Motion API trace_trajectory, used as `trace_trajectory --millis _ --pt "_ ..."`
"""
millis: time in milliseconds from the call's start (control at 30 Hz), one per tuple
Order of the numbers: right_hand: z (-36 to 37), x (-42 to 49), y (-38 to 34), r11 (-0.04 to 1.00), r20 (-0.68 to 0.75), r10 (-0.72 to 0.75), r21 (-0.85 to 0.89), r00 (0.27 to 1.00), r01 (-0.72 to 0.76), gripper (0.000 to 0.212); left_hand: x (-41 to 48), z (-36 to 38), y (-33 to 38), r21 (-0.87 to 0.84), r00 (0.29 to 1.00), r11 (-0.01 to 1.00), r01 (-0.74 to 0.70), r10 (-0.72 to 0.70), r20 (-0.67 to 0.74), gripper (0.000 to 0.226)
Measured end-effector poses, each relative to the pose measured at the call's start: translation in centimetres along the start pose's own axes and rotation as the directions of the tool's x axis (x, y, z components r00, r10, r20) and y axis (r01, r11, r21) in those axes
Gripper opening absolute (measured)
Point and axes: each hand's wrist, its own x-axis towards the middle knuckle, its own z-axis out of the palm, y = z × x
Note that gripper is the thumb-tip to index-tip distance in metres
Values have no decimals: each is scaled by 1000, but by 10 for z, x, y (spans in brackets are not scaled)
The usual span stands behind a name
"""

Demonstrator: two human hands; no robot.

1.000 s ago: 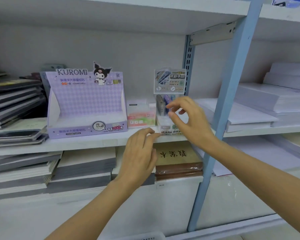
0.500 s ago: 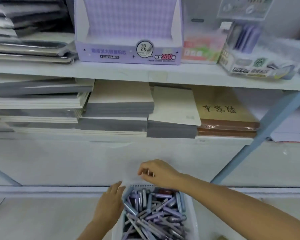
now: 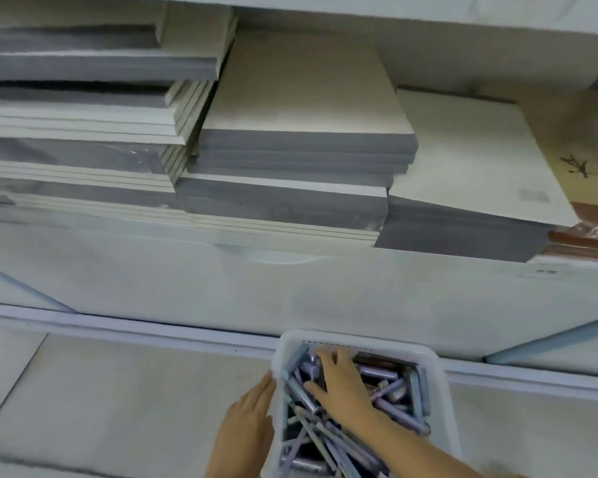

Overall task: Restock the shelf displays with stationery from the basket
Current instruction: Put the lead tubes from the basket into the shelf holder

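A white basket (image 3: pixel 394 345) sits on the floor (image 3: pixel 118 391) at the foot of the shelf (image 3: pixel 290 288), filled with a loose heap of purple and grey pens (image 3: pixel 390 405) lying crosswise over one another. The right hand (image 3: pixel 342 384) reaches into the basket and rests on top of the heap, its fingers spread and fairly straight over the pens and the thumb stretched out to the side, not closed round any of them. The left hand (image 3: pixel 249 422) lies flat against the outside of the basket's left wall, fingers straight and together, holding nothing. On the shelf above the basket lie several stacks of notebooks (image 3: pixel 304 98) with pale covers and grey edges, and at the far right a pad with a tan cover (image 3: pixel 587 132) bearing dark brush marks.
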Motion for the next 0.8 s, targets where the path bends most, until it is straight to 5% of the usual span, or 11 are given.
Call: trace_trajectory --millis 267,400,567,733,800 --pt "-3 2 -5 980 80 -147 150 986 134 28 3 2 -2 -73 998 995 66 -66 2 57" --pt "-36 -5 -1 941 -33 -101 320 994 106 14 8 -8 2 -164 988 983 80 -100 -116 44" --pt "-74 -21 4 815 -4 -72 577 997 61 17 15 -22 35 -342 958 940 -12 -87 -274 29" --pt "-69 -37 12 914 185 -74 406 980 -8 19 20 -18 53 -433 989 899 65 -115 -92 23" --pt "-62 -42 15 929 149 -63 370 987 4 17 18 -14 55 -459 989 876 146 -140 46 22"
